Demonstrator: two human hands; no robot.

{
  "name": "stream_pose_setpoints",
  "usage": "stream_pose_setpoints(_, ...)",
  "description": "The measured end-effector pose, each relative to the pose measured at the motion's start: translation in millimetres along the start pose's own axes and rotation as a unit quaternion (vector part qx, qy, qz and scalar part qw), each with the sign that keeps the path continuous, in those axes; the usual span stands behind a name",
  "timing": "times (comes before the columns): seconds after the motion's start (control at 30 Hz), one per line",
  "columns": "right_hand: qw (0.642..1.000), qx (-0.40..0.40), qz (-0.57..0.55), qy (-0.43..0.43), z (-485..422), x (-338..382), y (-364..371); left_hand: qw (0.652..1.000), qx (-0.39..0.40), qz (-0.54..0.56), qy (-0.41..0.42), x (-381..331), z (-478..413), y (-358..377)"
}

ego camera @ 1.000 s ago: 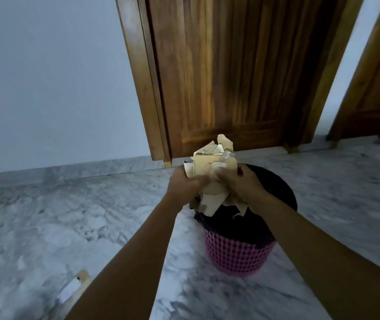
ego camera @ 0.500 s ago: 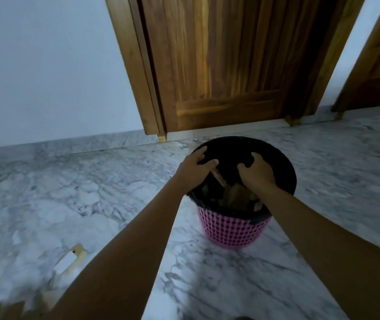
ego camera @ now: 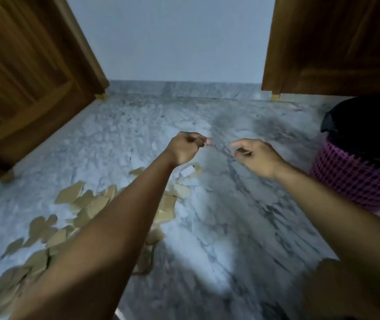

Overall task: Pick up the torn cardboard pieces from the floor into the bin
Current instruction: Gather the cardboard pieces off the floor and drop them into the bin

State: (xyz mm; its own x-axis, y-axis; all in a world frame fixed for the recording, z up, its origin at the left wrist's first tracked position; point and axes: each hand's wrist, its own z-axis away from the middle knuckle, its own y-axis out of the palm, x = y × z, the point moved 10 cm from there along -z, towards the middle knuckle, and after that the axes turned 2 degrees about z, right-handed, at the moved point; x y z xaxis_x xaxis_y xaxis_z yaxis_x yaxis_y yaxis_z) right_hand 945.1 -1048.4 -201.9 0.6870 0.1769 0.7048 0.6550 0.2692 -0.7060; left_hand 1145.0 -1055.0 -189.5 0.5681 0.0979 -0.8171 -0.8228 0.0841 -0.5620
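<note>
While the left grip [ego camera: 185, 147] is clenched empty, the right grip [ego camera: 257, 155] is loose. Cardboard [ego camera: 70, 192] lies below them, bin [ego camera: 355, 176] to their right.

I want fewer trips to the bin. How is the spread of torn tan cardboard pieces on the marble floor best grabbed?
Take the torn tan cardboard pieces at the spread's two outer edges, from above, left hand and right hand sweeping inward. They lie flat, thin and overlapping on the grey marble floor, so bunching likely lifts more than pinching singles.
</note>
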Motion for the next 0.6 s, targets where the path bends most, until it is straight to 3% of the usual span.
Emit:
stream_pose_setpoints(0.27, 0.981, 0.174, 0.065, -0.05, -11, 92, 207, 0.99, -0.066, 0.043, -0.118, 193, 83, -114)
stream_pose_setpoints(0.37, 0.963, 0.239, 0.097, -0.077, -12, 115, 269, 0.984, -0.063, 0.05, -0.162, 249, 109, -123)
stream_pose_setpoints(0.6, 0.914, 0.33, 0.206, -0.112, -15, 123, 390, 0.971, -0.021, -0.046, -0.234, 359, 146, -120)
